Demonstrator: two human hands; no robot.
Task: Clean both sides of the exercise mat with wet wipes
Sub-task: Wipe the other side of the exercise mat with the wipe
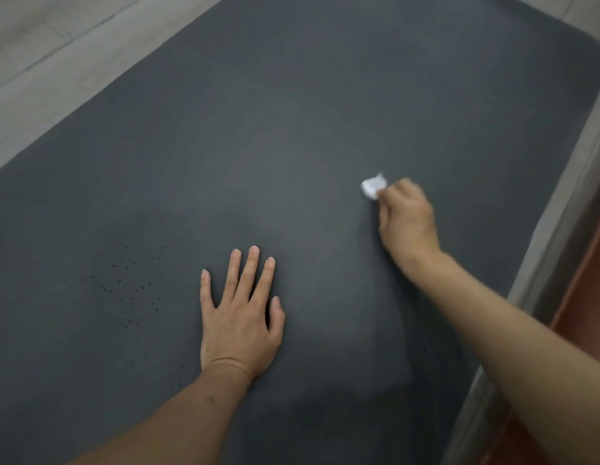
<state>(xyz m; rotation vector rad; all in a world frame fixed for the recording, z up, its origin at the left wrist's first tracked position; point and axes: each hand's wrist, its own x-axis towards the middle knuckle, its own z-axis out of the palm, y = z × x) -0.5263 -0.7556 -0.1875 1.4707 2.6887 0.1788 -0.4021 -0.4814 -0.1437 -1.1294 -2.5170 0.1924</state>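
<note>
Right hand [406,219] pinches wipe [373,187] at fingertips.

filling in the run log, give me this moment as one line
left hand flat on mat | right hand pinches balled wet wipe on mat | dark specks left of left hand

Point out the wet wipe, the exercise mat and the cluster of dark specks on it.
wet wipe [373,187]: head view, on its crumpled white middle.
exercise mat [291,95]: head view, on bare grey surface.
dark specks [130,286]: head view, on the cluster's middle.
</note>
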